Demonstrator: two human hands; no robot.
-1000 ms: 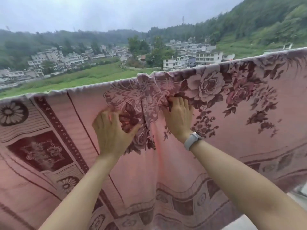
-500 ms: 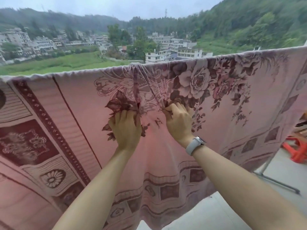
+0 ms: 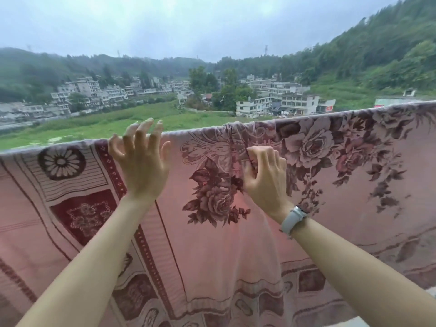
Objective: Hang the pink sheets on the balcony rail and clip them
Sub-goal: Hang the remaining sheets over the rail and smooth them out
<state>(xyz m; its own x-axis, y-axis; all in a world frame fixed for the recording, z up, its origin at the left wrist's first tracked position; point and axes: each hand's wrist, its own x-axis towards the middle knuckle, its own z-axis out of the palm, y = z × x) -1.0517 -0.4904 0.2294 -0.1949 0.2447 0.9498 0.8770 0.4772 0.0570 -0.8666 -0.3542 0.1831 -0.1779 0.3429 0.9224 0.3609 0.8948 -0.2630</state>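
The left hand (image 3: 141,164) hovers with fingers spread, holding nothing, while the right hand (image 3: 264,171) pinches a gathered fold of the pink sheet (image 3: 212,256), which already drapes over the hidden rail, bunched near the top and showing no clips.

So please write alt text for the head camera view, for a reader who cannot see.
A pink sheet with a floral pattern hangs over a rail; the right hand grips a bunched fold near its top while the left hand is raised, open. Buildings and green hills lie beyond.
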